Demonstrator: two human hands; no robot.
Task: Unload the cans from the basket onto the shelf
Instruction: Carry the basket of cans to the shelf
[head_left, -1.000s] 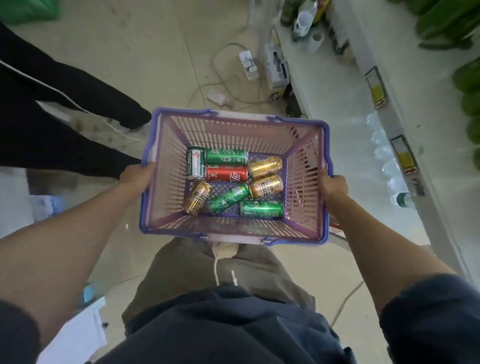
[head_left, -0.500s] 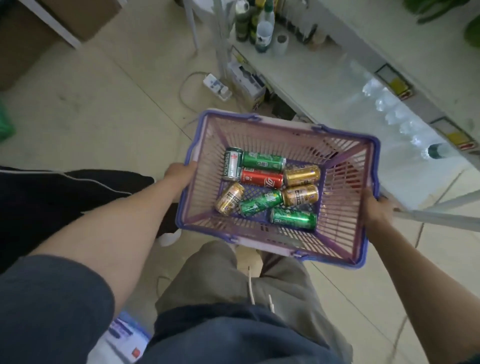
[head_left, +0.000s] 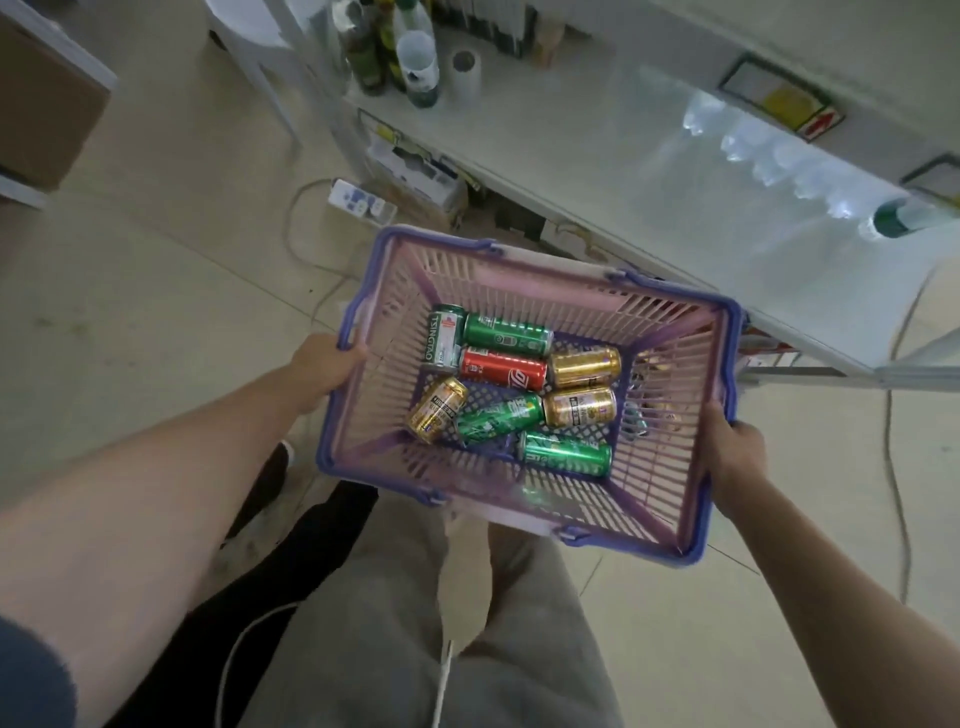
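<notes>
Purple-rimmed plastic basket hangs above the floor, its short ends clamped by the left hand and right hand. Eight cans lie flat inside; one green-and-white can reads TSINGTAO, and a red can bears cola script. Just beyond stands the white shelf, with bottles at its far end.
</notes>
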